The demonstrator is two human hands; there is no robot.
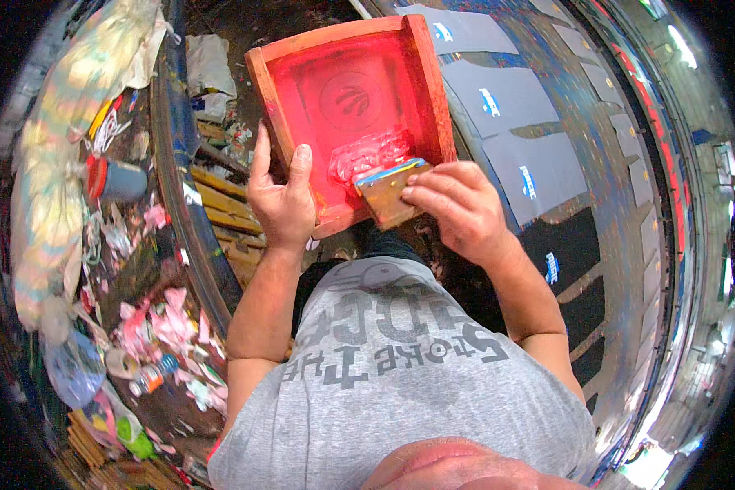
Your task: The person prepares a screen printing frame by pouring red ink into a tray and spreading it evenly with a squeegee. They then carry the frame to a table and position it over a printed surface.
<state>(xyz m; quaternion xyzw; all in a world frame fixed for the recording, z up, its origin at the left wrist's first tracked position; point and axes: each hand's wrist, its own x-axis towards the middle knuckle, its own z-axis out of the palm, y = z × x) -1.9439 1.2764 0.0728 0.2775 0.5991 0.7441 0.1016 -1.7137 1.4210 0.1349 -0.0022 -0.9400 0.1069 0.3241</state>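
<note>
A wooden-sided screen printing frame [335, 37], stained red, is tilted up in front of me. My left hand [284, 200] grips its lower left side, the thumb along the edge and some fingers hidden behind it. Red mesh inside bears a round dark emblem. My right hand [463, 208] pinches a short squeegee [389, 196] with a wooden handle and a blue-yellow edge. That edge lies at a thick smear of red ink [367, 159] near the frame's lower end.
On the right, a long print table carries rows of grey fabric pieces [502, 98] and black ones [576, 249], several with blue-white prints. At left are a red-lidded jar [118, 178], pink scraps [170, 318], a plastic bottle [153, 376] and wooden slats [224, 208].
</note>
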